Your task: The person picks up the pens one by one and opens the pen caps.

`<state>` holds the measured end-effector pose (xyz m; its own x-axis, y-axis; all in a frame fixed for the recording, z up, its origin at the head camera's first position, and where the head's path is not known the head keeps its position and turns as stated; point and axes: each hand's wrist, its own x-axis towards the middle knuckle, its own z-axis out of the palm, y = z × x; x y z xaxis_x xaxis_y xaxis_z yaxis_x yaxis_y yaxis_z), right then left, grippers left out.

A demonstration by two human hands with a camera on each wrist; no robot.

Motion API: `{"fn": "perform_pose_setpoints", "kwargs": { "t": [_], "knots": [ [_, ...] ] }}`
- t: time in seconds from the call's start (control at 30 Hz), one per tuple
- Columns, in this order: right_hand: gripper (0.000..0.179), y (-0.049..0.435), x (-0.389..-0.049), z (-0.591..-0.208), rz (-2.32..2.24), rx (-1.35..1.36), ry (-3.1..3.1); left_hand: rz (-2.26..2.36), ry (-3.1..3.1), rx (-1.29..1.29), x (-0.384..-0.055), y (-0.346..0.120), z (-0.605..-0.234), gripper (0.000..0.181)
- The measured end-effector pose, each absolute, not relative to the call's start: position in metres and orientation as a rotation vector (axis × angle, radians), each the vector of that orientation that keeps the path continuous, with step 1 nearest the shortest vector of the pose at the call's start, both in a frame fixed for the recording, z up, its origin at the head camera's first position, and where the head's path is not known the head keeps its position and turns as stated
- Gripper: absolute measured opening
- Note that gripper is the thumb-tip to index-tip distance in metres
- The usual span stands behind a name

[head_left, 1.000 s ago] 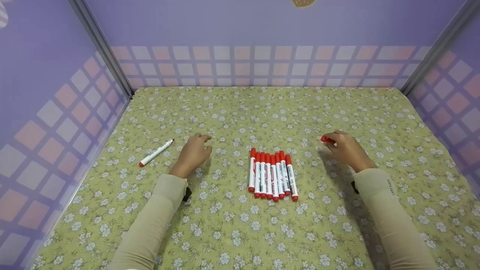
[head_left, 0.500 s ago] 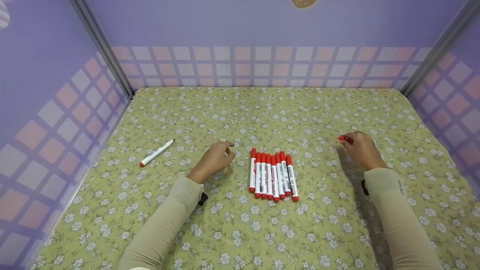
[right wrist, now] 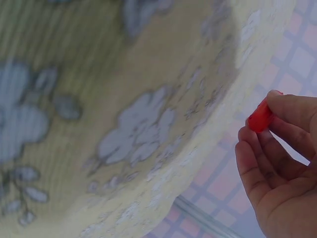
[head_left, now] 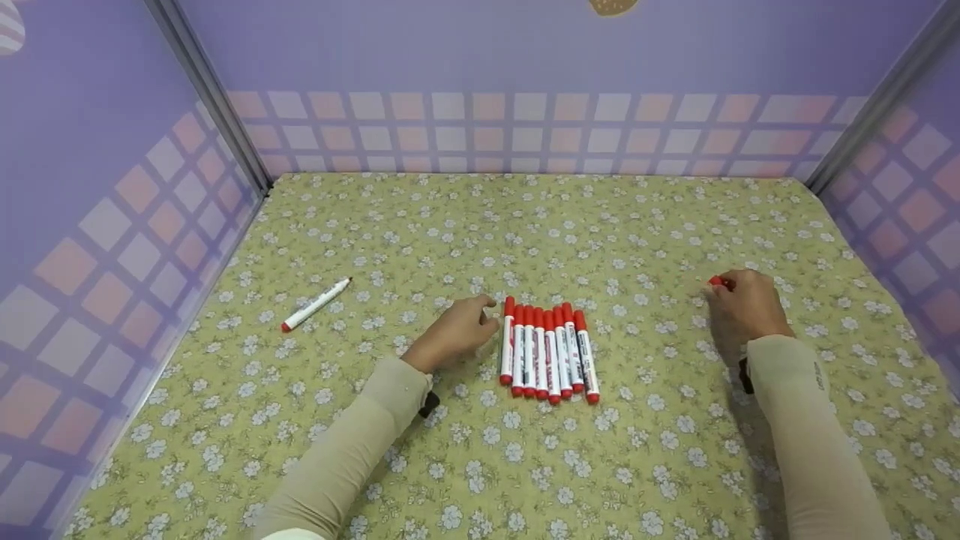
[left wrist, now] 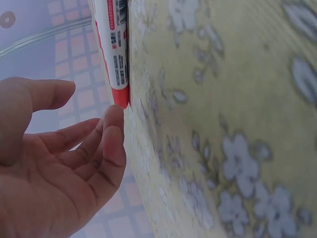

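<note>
Just left of a row of several white markers (head_left: 541, 360) with red caps, my left hand (head_left: 456, 330) hovers with loosely bent fingers and holds nothing. In the left wrist view the red end of a marker (left wrist: 113, 44) is close by its fingertips; whether they touch I cannot tell. Over on the right, my right hand (head_left: 754, 304) pinches a red marker cap (right wrist: 261, 117) between thumb and fingers, low over the cloth. An uncapped white marker (head_left: 316, 304) lies slantwise at the left, its dark tip pointing away from me.
A yellow-green flowered cloth (head_left: 480, 465) covers the table. Purple panels with pink and white squares (head_left: 487, 139) enclose the back and both sides, joined by grey corner posts (head_left: 217, 97).
My left hand has moved right, from beside the uncapped marker to the row of markers. My right hand has carried the red cap further right. The markers lie as before.
</note>
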<state>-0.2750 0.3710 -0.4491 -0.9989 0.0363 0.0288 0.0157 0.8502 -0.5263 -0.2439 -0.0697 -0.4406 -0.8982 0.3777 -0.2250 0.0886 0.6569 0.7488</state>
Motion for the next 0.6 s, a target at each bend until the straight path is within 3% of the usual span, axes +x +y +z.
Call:
{"fn": "perform_pose_setpoints", "kwargs": {
  "t": [0.6],
  "knots": [
    [0.035,0.39,-0.276,-0.458,0.878,-0.195,-3.041,0.992,2.503,0.209,-0.252,-0.044,-0.45,0.037]
  ]
}}
